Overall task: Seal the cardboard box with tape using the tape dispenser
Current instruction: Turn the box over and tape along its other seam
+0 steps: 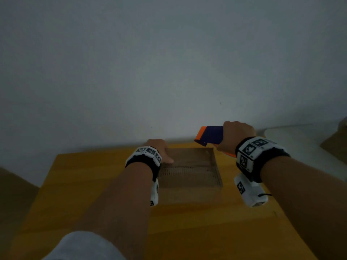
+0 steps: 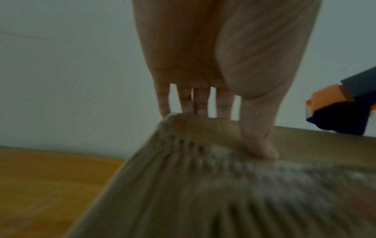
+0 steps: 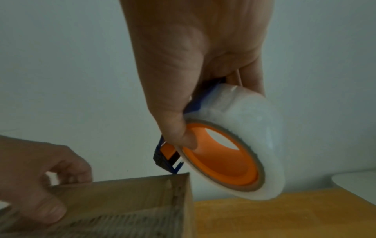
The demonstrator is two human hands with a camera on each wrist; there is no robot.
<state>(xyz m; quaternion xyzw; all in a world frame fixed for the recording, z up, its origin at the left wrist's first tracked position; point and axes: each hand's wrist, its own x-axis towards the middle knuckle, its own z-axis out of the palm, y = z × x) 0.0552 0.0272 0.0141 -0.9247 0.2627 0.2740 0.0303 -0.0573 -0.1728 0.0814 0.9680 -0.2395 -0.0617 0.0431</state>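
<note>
A brown cardboard box [image 1: 189, 166] lies on the yellow wooden table [image 1: 90, 184], its top blurred. My left hand [image 1: 158, 148] grips its far left corner: the fingers [image 2: 223, 103] hook over the far edge and the thumb presses on the top of the box [image 2: 223, 201]. My right hand [image 1: 237, 136] holds the blue and orange tape dispenser [image 1: 210, 136] in the air just beyond the far right corner of the box [image 3: 126, 199]. Its clear tape roll [image 3: 244, 122] sits on an orange hub. The blue front end hangs just above that corner.
A plain pale wall [image 1: 169, 62] rises right behind the table's far edge. A white rounded surface [image 1: 293, 136] stands to the right of the table, seen also in the right wrist view as a white surface [image 3: 356, 180]. Bare tabletop [image 3: 264, 217] lies right of the box.
</note>
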